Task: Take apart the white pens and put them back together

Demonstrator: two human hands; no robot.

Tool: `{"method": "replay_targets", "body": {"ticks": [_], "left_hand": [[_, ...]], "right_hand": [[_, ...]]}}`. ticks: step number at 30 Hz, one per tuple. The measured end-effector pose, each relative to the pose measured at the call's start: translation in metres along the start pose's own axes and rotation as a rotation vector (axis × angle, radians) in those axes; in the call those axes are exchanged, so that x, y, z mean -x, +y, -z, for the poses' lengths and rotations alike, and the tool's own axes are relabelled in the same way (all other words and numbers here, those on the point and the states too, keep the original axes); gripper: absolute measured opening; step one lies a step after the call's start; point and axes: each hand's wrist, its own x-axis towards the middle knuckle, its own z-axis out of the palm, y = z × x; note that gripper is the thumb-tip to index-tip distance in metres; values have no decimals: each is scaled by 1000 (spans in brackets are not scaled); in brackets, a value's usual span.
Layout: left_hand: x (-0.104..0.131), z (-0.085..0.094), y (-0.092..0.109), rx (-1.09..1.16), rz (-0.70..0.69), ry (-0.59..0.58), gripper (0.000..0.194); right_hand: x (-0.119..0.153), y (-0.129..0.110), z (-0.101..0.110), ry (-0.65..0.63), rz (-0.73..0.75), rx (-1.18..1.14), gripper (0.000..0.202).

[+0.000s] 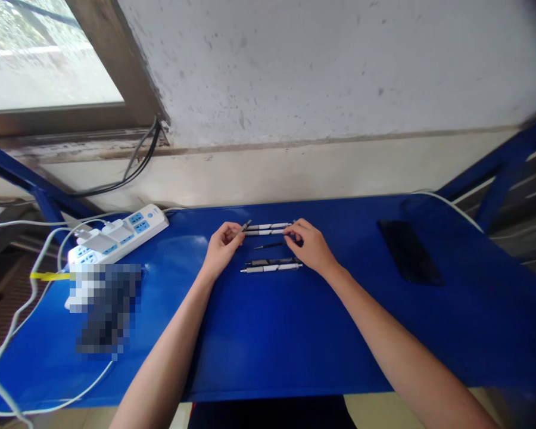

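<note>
My left hand [227,243] is closed on a short grey pen part [246,226], which points up to the right from its fingertips. My right hand [307,241] has its fingers pinched at the right end of a thin dark refill [270,245] that lies nearly level. Two white-and-grey pens [268,229] lie side by side between the hands, toward the wall. Nearer to me, a dark patterned pen [272,261] rests just above a white pen with a grey grip [272,269].
On the blue table [286,339], a white power strip [116,235] with plugs and cables sits at the left, beside a blurred dark object [107,316]. A black phone [408,251] lies at the right. Behind the table is the wall [295,167].
</note>
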Motion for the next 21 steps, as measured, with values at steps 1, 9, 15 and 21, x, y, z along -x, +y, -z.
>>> {"method": "replay_targets", "body": {"ticks": [1, 9, 15, 21], "left_hand": [[0, 0, 0, 4, -5, 0, 22], [0, 0, 3, -45, 17, -22, 26], [-1, 1, 3, -69, -4, -65, 38], [-1, 1, 1, -97, -17, -65, 36]], "right_hand": [[1, 0, -1, -33, 5, 5, 13], [2, 6, -3, -154, 5, 31, 8], [0, 0, -1, -131, -13, -43, 11], [-2, -1, -1, -1, -179, -313, 18]]}}
